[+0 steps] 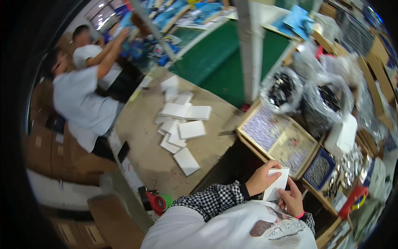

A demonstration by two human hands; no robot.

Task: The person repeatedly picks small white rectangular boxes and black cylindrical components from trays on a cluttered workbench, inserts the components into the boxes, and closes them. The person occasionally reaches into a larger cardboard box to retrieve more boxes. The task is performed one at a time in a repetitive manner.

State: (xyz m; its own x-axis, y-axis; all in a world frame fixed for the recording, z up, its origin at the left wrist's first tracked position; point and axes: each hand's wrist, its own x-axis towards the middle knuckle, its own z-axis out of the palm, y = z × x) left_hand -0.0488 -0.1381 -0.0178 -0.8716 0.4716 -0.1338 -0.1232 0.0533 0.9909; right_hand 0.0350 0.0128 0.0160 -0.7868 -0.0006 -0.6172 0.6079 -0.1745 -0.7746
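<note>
Close to my body, a small flat white box (275, 187) is held between both hands. My left hand (260, 181) is closed on its left and upper side, with the thumb across the face. My right hand (292, 199) grips the lower right side, thumb on the front and the other fingers partly hidden. Ahead and to the left, a loose pile of similar white boxes (192, 129) lies on the brown worktable (139, 120), some overlapping.
Right of me are a divided wooden tray (268, 154) of small parts, a blue bin (309, 176) and plastic bags (273, 106) holding dark pieces. A tape dispenser (154, 201) and phone (123, 152) lie left. Two co-workers (85, 97) stand beyond, near a green conveyor (219, 56).
</note>
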